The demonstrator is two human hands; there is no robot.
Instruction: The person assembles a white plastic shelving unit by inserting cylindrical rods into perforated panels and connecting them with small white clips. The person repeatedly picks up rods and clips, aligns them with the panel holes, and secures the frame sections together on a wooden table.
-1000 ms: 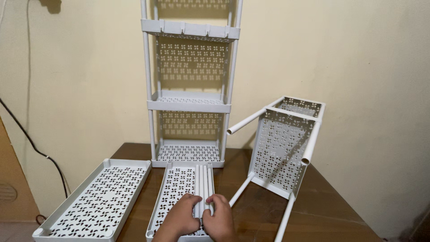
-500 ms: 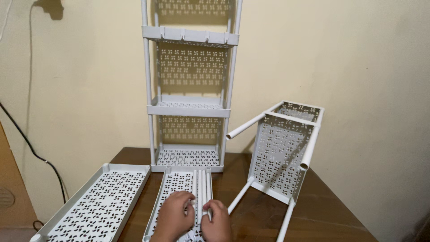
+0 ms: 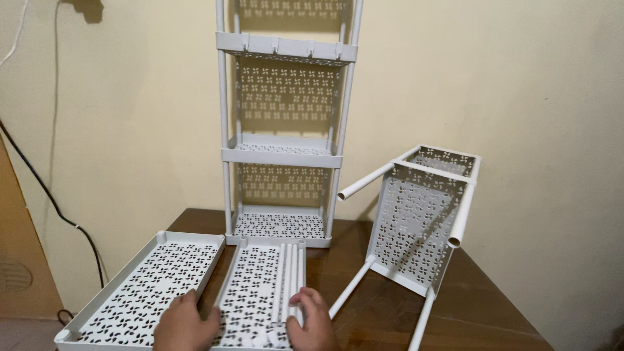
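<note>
Hands have parted: left hand (image 3: 185, 323) flat on the white perforated plastic shelf tray (image 3: 260, 296), right hand (image 3: 312, 320) fingering loose white tubes (image 3: 290, 281) lying in it; earlier clasped together.

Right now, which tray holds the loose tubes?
On the dark wooden table, two white perforated plastic trays lie before the tall white rack. It is the middle tray, under both hands; unlike the empty left tray, white tubes lie along it.

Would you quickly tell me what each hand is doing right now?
Left hand: open, resting flat on the middle tray.
Right hand: fingers on the white tubes lying in that tray; grip cannot be told.
</note>
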